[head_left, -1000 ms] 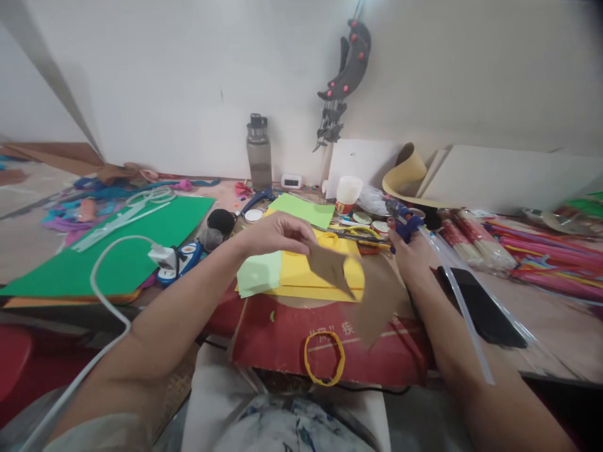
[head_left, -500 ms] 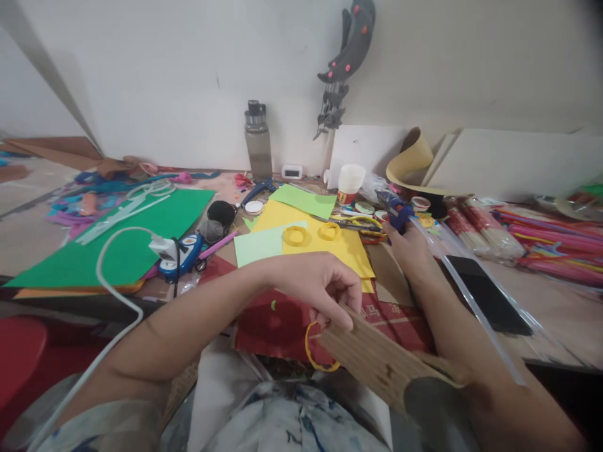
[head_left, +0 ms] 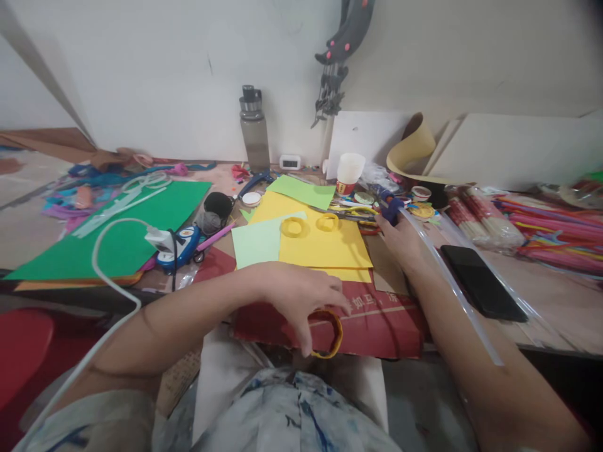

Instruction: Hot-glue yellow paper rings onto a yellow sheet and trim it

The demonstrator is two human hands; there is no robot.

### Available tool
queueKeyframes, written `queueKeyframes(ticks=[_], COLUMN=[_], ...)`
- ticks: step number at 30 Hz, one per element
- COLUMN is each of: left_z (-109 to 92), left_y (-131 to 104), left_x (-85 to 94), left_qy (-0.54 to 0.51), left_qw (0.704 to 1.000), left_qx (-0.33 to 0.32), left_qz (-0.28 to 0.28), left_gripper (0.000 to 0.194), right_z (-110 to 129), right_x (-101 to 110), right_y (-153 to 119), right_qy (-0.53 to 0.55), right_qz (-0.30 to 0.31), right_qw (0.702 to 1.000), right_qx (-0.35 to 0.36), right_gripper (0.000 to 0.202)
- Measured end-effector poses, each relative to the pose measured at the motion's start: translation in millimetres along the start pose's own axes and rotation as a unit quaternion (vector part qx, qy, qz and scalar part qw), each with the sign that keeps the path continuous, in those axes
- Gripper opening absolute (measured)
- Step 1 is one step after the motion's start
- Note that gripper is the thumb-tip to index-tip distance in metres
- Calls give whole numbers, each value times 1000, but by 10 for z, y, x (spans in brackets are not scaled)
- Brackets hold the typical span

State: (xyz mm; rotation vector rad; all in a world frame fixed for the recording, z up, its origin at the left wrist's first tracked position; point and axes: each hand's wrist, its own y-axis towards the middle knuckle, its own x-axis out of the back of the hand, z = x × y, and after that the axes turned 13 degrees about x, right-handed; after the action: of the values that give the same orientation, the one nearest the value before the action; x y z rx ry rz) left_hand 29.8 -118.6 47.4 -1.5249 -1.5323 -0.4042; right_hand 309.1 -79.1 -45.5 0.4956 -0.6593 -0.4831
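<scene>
My left hand [head_left: 306, 298] is over the red cardboard [head_left: 377, 336] near my lap, thumb and fingers spread apart. A yellow ring [head_left: 338, 336] stands between the thumb and fingers at the cardboard's front edge; whether they touch it I cannot tell. Farther right, my right hand [head_left: 400, 235] is wrapped round a blue glue gun [head_left: 390, 207]. A long clear glue stick [head_left: 452, 289] trails back from it over the forearm. Two more yellow rings, a left one [head_left: 293, 227] and a right one [head_left: 328, 221], lie on yellow paper [head_left: 325, 251].
Scissors [head_left: 360, 215] lie beside the glue gun. At the right are a black phone [head_left: 483, 282] and pink craft sticks [head_left: 556, 235]. Green sheets [head_left: 155, 220] and a white cable [head_left: 101, 251] lie left. A bottle [head_left: 255, 135] and a paper cup [head_left: 349, 172] stand behind.
The corrugated cardboard strip that my left hand held has gone from view, and its fingers have spread from a pinch. My right hand stays on the glue gun.
</scene>
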Motion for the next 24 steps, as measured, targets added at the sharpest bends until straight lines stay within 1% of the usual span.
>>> queueKeyframes(ticks=[1, 2, 3, 5, 7, 9, 10, 11, 12, 14, 15, 16, 18, 21, 24], left_z=[21, 32, 36, 38, 65, 139, 193, 254, 318, 436, 483, 519, 562, 573, 563], left_y=[-21, -37, -49, -60, -59, -43, -25, 1, 38, 144, 212, 286, 444, 679, 896], left_x=[-37, -76, -114, -166, -166, -113, -72, -25, 25, 123, 169, 210, 277, 330, 324], left_qy=[21, 36, 45, 50, 31, -9, -33, -48, -56, -52, -42, -31, -10, 12, 30], left_qw=[1000, 999, 999, 999, 999, 1000, 999, 995, 986, 957, 940, 927, 918, 912, 904], left_qx=[3, 5, 9, 18, 19, 15, 22, 45, 69, 132, 170, 197, 219, 239, 251], left_qz=[14, 19, 16, 4, 2, -8, -30, -80, -143, -253, -292, -316, -331, -333, -345], left_gripper=[80, 84, 84, 72, 61, 60, 60, 61, 63, 65, 66, 69, 74, 76, 70], right_z=[2, 2, 0, -8, -16, -23, -27, -31, -37, -51, -58, -65, -71, -54, -8], right_x=[0, -2, -6, -13, -19, -21, -21, -23, -25, -32, -36, -39, -39, -22, -4], right_y=[-2, -4, -5, -7, -8, -7, -6, -5, -3, 0, 0, 0, -4, -13, -18], right_qy=[-1, 0, 0, 1, 3, 4, 4, 1, -1, -2, 0, 4, 10, 7, 6], right_qz=[0, -3, -8, -17, -15, -12, -10, -10, -9, -3, -1, 1, 4, 2, -2], right_qw=[1000, 1000, 1000, 1000, 1000, 1000, 1000, 1000, 1000, 1000, 1000, 1000, 1000, 1000, 1000], right_qx=[-1, -2, -2, -3, -7, -7, -6, -4, -1, 0, -2, -5, -12, -23, -25], right_gripper=[38, 38, 39, 41, 42, 41, 41, 41, 41, 43, 43, 43, 45, 47, 43])
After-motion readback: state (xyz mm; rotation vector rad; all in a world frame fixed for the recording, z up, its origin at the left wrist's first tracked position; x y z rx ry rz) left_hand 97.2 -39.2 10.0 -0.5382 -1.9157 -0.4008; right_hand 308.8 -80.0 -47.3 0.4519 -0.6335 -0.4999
